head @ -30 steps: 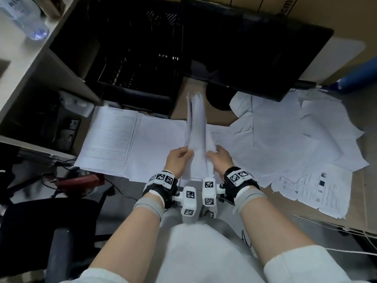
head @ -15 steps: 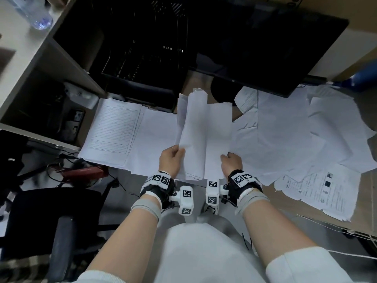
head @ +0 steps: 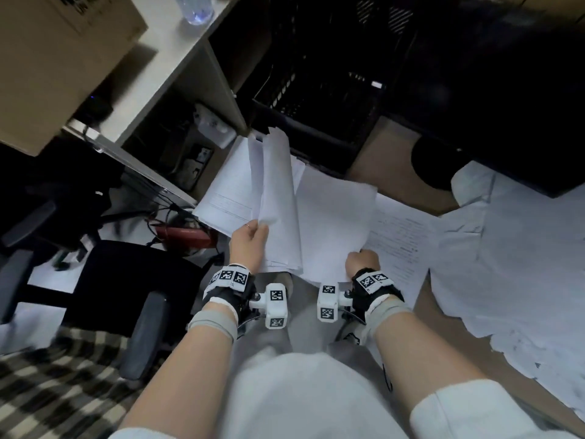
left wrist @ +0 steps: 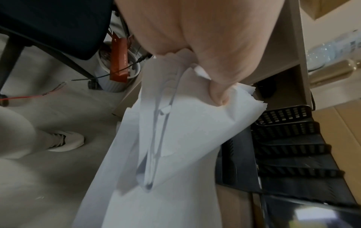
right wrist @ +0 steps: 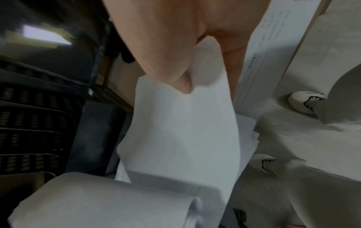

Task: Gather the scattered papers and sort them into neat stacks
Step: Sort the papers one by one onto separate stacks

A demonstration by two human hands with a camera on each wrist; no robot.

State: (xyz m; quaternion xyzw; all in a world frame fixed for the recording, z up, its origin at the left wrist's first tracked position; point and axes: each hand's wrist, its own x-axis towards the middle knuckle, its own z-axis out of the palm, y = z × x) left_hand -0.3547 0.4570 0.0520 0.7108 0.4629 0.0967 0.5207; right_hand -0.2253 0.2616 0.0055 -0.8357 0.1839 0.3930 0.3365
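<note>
My left hand (head: 250, 239) grips the near edge of a bundle of white papers (head: 278, 198) that stands tilted on edge over the desk; the thumb (left wrist: 218, 94) pinches the sheets (left wrist: 175, 146). To its right, my right hand (head: 361, 259) pinches the near corner of a single white sheet (head: 332, 223) that hangs from the bundle and lies almost flat; thumb (right wrist: 183, 83) on top of the sheet (right wrist: 181, 131). A printed stack (head: 228, 191) lies flat at the left. Scattered loose sheets (head: 522, 264) cover the desk's right side.
A black mesh paper tray (head: 316, 99) stands behind the papers, a dark monitor (head: 506, 90) to its right. A shelf unit (head: 177, 68) with a cardboard box (head: 53, 49) is at the left. A black chair (head: 104, 280) is beside my left arm.
The upright bundle has opened: my right hand drew one sheet away to the right and down toward the desk, while my left hand keeps the rest. The head view shifted left.
</note>
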